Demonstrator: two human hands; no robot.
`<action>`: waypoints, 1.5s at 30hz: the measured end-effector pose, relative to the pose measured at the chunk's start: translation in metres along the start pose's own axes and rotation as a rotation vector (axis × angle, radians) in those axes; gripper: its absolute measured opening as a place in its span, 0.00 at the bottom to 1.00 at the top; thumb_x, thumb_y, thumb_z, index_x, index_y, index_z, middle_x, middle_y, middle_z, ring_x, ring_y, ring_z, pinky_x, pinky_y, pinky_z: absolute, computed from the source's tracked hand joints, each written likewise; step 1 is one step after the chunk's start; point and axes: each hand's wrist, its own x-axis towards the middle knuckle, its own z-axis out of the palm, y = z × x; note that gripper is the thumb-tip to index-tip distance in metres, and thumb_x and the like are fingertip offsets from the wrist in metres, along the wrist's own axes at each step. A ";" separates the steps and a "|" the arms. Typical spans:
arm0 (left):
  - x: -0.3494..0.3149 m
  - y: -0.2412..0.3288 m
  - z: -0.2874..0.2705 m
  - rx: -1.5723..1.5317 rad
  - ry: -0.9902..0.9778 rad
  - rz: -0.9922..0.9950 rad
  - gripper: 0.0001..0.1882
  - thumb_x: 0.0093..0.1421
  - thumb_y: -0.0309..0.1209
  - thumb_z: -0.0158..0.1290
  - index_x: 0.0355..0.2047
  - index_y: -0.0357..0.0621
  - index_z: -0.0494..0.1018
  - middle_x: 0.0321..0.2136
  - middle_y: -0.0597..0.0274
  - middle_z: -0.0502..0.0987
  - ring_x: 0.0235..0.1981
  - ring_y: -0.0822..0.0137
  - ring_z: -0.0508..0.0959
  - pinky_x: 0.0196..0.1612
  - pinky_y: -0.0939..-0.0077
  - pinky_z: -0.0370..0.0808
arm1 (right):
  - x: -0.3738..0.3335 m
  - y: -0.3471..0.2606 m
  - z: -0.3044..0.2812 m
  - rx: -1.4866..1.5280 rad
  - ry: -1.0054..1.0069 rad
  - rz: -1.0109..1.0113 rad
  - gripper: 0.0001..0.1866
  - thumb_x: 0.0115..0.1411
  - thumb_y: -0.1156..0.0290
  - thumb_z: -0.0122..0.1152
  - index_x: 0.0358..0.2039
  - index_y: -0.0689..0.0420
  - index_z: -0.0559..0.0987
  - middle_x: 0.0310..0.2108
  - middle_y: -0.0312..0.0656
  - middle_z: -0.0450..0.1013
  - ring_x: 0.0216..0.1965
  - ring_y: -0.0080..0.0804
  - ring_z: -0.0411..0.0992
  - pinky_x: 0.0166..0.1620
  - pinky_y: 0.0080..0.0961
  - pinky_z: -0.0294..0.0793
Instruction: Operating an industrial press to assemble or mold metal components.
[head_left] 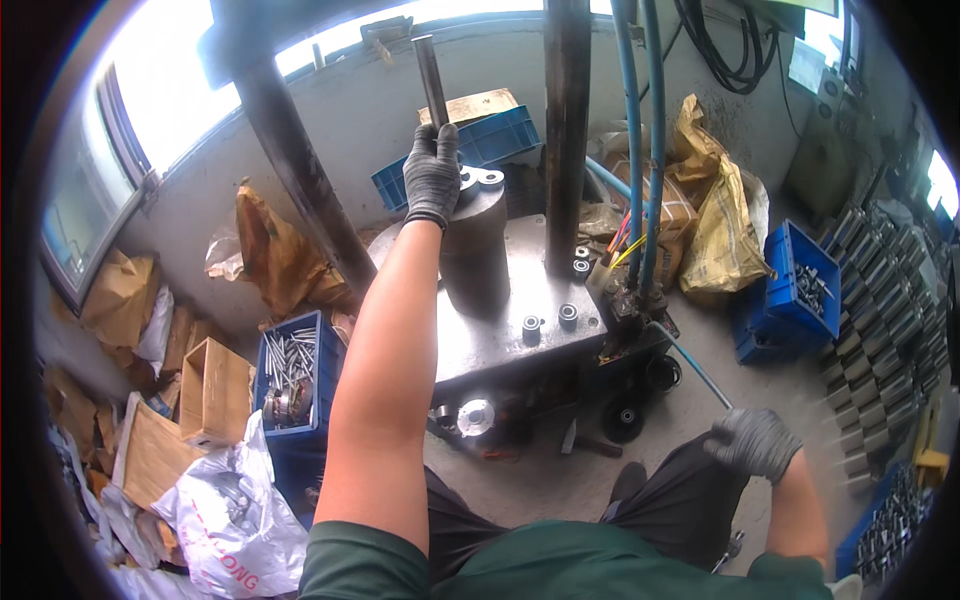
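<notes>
My left hand (432, 180), in a grey glove, is wrapped round a shiny metal rod (429, 75) that points upward. Beside that hand, a small silver metal part with round holes (486, 177) rests on top of a thick dark steel cylinder (476, 255). The cylinder stands on the steel table (545, 245) of a press. Low on the right, my right hand (757, 443), also gloved, is closed on the end of a thin blue lever (697, 370) that runs to the press's side. The rod's lower end is hidden by my left hand.
Two small ring-shaped bushings (532, 328) sit at the table's front. Dark press columns (567, 140) rise behind, with blue hoses (655, 130) beside one. A blue crate of metal pins (290, 365) stands left; another blue crate (795, 290) and stacked metal parts (880, 330) are right.
</notes>
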 end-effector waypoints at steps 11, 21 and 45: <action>-0.001 0.014 0.002 0.152 0.030 0.002 0.22 0.69 0.48 0.54 0.49 0.41 0.78 0.36 0.47 0.85 0.38 0.49 0.86 0.47 0.56 0.80 | 0.000 -0.006 -0.003 0.082 0.136 0.052 0.17 0.58 0.54 0.67 0.27 0.56 0.86 0.28 0.55 0.80 0.33 0.56 0.81 0.39 0.48 0.81; -0.020 0.018 0.003 0.260 0.129 0.215 0.33 0.71 0.44 0.58 0.72 0.53 0.61 0.39 0.54 0.85 0.42 0.52 0.86 0.49 0.55 0.80 | 0.000 -0.003 -0.001 0.130 0.157 0.074 0.17 0.57 0.54 0.69 0.28 0.56 0.86 0.28 0.54 0.79 0.33 0.56 0.80 0.39 0.48 0.81; -0.023 0.019 0.005 0.321 0.078 0.238 0.43 0.69 0.35 0.60 0.79 0.64 0.51 0.37 0.56 0.85 0.36 0.61 0.85 0.44 0.62 0.82 | -0.002 -0.005 -0.009 0.220 0.145 0.116 0.14 0.57 0.59 0.69 0.31 0.58 0.86 0.30 0.54 0.80 0.35 0.55 0.80 0.40 0.46 0.80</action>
